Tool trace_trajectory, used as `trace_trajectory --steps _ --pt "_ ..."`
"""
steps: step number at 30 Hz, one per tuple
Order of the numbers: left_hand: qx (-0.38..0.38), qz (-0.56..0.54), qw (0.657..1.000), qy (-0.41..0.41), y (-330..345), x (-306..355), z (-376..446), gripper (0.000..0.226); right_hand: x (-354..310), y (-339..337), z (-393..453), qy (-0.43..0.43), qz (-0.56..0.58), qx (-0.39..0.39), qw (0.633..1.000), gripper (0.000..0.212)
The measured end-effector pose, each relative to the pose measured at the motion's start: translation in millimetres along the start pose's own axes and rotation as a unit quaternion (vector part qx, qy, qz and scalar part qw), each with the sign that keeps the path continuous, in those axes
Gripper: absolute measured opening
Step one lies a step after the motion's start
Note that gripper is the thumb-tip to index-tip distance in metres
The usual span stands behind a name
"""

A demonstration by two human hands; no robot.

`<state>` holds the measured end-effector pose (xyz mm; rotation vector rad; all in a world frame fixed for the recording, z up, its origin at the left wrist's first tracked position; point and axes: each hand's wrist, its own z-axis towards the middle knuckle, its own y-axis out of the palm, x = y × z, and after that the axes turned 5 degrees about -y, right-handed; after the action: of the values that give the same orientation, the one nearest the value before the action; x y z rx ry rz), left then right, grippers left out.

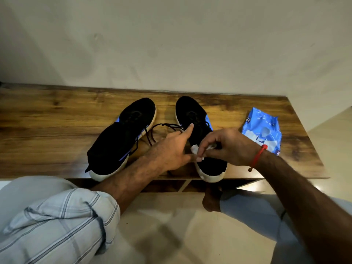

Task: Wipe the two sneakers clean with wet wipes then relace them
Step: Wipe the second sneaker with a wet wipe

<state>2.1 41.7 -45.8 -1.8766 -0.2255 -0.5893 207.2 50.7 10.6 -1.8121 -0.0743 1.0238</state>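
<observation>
Two black sneakers with white soles and blue stripes stand side by side on a low wooden table [47,115], toes toward the wall. The left sneaker [122,138] lies untouched, its black lace [162,126] trailing loose between the pair. My left hand [171,147] rests against the inner side of the right sneaker [192,115], forefinger stretched out onto its upper. My right hand [226,147] pinches a crumpled white wet wipe [196,149] and presses it on the right sneaker's side near the heel. A red thread circles my right wrist.
A blue wet wipe pack [263,132] lies on the table to the right of the sneakers. The wall runs right behind the table. Both sneaker heels overhang the table's front edge. My knees and a bare foot [211,201] are below, over a pale tiled floor.
</observation>
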Motion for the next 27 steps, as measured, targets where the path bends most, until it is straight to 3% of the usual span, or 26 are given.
trace_trajectory --steps 2,4,6,9,13,14,16,19,20,23,27 --pt "0.01 -0.015 1.0 -0.007 4 5 2 0.118 6 -7 0 0.032 0.028 0.082 0.996 0.018" --pt "0.017 -0.01 1.0 0.001 7 10 2 0.117 10 -6 6 0.06 0.034 0.223 0.972 0.017" --pt "0.007 -0.001 1.0 0.005 9 13 2 0.111 12 1 16 0.071 0.019 0.284 0.956 0.014" --pt "-0.01 0.001 1.0 -0.021 8 10 5 0.108 7 13 23 0.054 0.002 0.215 0.975 0.013" --pt "-0.004 0.02 1.0 -0.016 8 8 4 0.118 -7 2 9 0.019 -0.034 -0.012 0.999 0.014" --pt "0.001 0.024 1.0 -0.011 8 8 3 0.118 -6 -5 5 0.023 -0.028 -0.039 0.999 0.014" --pt "0.003 0.019 1.0 -0.007 8 8 3 0.118 2 -16 1 0.055 0.018 0.029 0.998 0.014" --pt "-0.007 -0.001 1.0 -0.026 5 9 2 0.121 14 -17 10 0.06 0.04 0.245 0.967 0.015" --pt "-0.006 -0.001 0.999 -0.034 5 12 2 0.123 15 -14 15 0.046 0.028 0.252 0.966 0.016" --pt "0.008 0.043 0.998 -0.052 6 18 1 0.122 15 -3 23 -0.002 -0.079 0.138 0.987 0.02" --pt "0.017 0.068 0.996 -0.055 5 15 4 0.12 12 -15 5 0.087 -0.126 0.052 0.987 0.024"
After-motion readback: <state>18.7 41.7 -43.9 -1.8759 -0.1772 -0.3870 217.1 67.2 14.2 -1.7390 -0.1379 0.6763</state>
